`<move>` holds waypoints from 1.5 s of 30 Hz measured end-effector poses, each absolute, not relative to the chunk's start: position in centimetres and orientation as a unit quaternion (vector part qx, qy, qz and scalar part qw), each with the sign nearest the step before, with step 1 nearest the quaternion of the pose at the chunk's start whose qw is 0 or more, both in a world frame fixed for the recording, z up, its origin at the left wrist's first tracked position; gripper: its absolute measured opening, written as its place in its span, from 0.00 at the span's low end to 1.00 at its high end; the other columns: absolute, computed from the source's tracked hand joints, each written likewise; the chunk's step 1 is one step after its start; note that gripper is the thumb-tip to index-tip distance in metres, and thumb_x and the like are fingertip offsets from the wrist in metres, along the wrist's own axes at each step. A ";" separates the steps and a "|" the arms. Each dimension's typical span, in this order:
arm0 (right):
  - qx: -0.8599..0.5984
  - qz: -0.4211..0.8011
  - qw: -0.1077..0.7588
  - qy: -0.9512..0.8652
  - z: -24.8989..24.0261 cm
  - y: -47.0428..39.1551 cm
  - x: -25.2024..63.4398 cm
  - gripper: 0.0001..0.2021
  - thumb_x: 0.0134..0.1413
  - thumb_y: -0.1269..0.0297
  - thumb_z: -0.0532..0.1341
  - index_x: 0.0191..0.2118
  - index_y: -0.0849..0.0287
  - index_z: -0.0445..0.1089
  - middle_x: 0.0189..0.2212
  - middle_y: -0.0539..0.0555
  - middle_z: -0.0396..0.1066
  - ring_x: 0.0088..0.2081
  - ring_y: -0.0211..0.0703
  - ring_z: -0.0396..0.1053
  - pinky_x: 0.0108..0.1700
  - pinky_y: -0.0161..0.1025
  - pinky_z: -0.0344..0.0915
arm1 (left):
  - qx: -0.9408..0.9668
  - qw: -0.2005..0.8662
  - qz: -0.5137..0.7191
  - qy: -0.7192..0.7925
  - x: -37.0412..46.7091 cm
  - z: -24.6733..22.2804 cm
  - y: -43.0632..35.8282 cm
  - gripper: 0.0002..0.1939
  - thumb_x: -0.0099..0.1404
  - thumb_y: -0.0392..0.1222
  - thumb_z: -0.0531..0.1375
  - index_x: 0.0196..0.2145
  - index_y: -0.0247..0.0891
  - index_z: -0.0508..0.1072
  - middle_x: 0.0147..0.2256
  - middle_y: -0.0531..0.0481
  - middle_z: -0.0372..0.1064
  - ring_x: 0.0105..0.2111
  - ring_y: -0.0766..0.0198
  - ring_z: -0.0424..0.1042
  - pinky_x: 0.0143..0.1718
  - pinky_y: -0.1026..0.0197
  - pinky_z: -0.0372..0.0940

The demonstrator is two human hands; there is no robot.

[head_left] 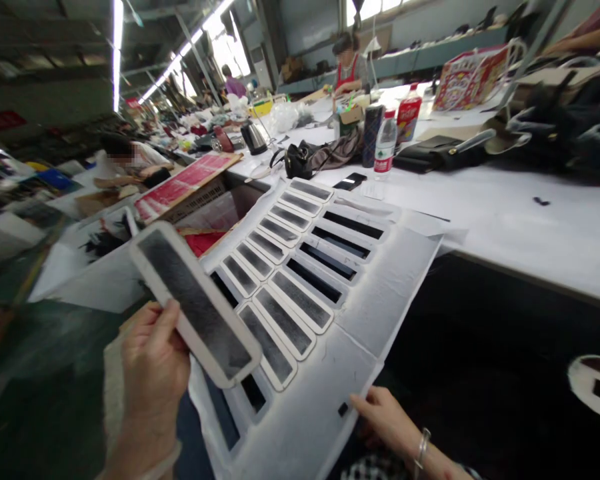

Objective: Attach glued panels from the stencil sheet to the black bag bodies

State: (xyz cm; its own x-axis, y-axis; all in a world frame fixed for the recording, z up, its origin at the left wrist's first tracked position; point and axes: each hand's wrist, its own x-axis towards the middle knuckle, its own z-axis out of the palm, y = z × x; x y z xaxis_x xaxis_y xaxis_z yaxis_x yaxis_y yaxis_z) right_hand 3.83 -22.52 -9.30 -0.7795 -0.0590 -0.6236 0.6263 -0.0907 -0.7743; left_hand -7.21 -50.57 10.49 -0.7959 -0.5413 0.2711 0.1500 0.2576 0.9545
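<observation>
My left hand [157,353] grips a long rounded panel [195,300] with a pale border and a dark middle, its thumb on the near edge. The panel is tilted above a large white sheet [325,380] with rows of rectangular cut-outs. Several similar bordered panels [285,313] lie on the sheet, while other cut-outs [347,225] show dark through them. At the sheet's lower right edge my right hand [385,413] pinches the rim, its fingers partly hidden underneath. A small dark hole [343,409] is near that thumb.
Across the white worktable [530,220] stand a water bottle [385,147], a red-labelled bottle [409,115], a phone [350,181] and a black bag [300,159]. A pink-topped board [185,183] lies left. Co-workers sit at the far side and left.
</observation>
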 end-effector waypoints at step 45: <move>0.192 -0.198 -0.422 0.864 6.8 9.9 18.0 0.42 0.47 0.66 0.72 0.67 0.53 0.54 0.58 0.58 0.62 0.56 0.53 0.64 0.58 0.47 0.65 | -0.395 -0.222 -0.598 -0.661 -2.0 3.5 -6.3 0.17 0.63 0.41 0.63 0.50 0.44 0.71 0.43 0.51 0.75 0.45 0.59 0.74 0.47 0.60 0.68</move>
